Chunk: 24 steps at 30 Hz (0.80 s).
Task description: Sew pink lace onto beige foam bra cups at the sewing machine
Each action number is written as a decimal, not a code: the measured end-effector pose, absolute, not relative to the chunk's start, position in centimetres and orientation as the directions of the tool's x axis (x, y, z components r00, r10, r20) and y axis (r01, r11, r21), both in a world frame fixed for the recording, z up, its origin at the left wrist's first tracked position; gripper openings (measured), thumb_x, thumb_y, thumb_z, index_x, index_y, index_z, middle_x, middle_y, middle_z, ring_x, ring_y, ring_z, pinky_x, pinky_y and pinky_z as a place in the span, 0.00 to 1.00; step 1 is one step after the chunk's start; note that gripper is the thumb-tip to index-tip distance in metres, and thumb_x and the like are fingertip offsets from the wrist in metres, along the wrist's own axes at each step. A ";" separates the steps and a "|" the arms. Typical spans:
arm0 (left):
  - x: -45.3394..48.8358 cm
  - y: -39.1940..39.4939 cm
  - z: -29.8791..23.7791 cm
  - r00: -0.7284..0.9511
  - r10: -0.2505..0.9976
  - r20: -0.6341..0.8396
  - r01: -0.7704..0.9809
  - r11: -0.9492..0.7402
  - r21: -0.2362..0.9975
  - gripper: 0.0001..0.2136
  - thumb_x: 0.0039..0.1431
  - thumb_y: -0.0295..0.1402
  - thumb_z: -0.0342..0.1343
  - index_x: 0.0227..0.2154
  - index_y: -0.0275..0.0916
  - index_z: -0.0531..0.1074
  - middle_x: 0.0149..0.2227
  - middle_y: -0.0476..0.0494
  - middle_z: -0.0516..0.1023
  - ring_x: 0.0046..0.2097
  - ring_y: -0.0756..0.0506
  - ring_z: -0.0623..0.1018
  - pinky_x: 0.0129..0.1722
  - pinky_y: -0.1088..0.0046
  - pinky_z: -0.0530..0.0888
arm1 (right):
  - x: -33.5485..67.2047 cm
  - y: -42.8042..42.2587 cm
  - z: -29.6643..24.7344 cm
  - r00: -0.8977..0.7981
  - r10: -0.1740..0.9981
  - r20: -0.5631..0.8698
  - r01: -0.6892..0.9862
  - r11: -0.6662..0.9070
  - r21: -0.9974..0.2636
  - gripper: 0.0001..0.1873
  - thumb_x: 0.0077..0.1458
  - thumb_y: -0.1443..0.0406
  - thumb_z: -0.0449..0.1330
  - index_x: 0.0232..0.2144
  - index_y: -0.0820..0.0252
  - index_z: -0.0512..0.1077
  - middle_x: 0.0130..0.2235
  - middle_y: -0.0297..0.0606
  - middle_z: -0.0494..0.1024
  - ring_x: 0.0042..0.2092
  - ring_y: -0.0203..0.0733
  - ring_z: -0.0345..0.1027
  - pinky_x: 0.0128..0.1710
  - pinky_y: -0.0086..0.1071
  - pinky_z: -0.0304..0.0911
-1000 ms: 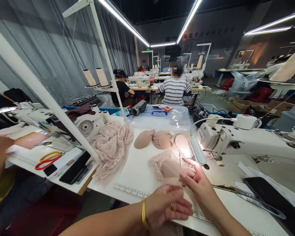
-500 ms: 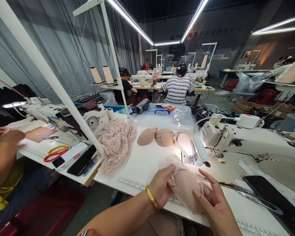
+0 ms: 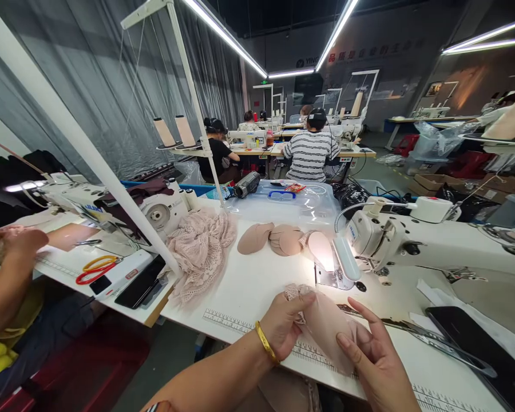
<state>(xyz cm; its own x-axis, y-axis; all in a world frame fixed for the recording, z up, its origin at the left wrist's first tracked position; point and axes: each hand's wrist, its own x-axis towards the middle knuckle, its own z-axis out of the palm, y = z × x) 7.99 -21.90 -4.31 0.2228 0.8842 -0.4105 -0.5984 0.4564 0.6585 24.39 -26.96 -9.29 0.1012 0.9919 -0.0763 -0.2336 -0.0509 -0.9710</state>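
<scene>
My left hand (image 3: 285,323), with a gold bangle on the wrist, pinches the lace edge of a beige bra cup (image 3: 326,326) at the front of the white sewing table (image 3: 249,286). From the right, my right hand (image 3: 371,352) grips the same cup, thumb on its front. The cup is lifted just above the table's printed ruler. Behind it stands the white sewing machine (image 3: 412,234) with its lit lamp. A heap of pink lace (image 3: 201,249) lies to the left, and several beige cup pads (image 3: 278,237) lie further back.
A black phone (image 3: 480,346) and metal tweezers (image 3: 416,335) lie at the right. To the left, a co-worker's arm (image 3: 6,274) rests at another machine table with red and yellow scissors (image 3: 93,269) and a phone (image 3: 139,289). Other workers sit at tables further back.
A second ago both hands were empty near the cup lying on the table. They took hold of it, lifted it toward me and now hold it between them.
</scene>
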 end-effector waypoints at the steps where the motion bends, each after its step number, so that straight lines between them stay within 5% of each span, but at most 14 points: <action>1: 8.1 -22.0 -4.4 0.212 0.893 -0.397 -0.591 0.441 0.676 0.28 0.34 0.43 0.80 0.38 0.33 0.80 0.40 0.37 0.83 0.44 0.40 0.79 0.44 0.68 0.75 | 24.6 -26.9 -9.3 0.092 0.990 -0.109 -0.256 -0.083 -0.963 0.46 0.53 0.48 0.71 0.68 0.47 0.59 0.47 0.42 0.83 0.47 0.51 0.78 0.48 0.42 0.73; 6: 8.4 -21.9 -4.9 0.222 0.896 -0.384 -0.612 0.435 0.660 0.26 0.36 0.44 0.80 0.35 0.32 0.81 0.38 0.37 0.82 0.42 0.42 0.79 0.46 0.67 0.74 | 25.5 -26.2 -10.0 0.060 0.983 -0.172 -0.324 -0.144 -0.935 0.52 0.47 0.49 0.75 0.68 0.48 0.58 0.49 0.45 0.82 0.50 0.53 0.77 0.51 0.46 0.71; 24: 8.7 -21.1 -3.9 0.282 0.887 -0.366 -0.542 0.462 0.702 0.26 0.34 0.39 0.80 0.37 0.30 0.82 0.37 0.36 0.82 0.40 0.42 0.79 0.45 0.68 0.74 | 25.4 -26.7 -9.7 0.043 0.993 -0.112 -0.239 -0.099 -0.966 0.52 0.51 0.47 0.71 0.70 0.44 0.53 0.49 0.43 0.82 0.47 0.52 0.78 0.51 0.46 0.72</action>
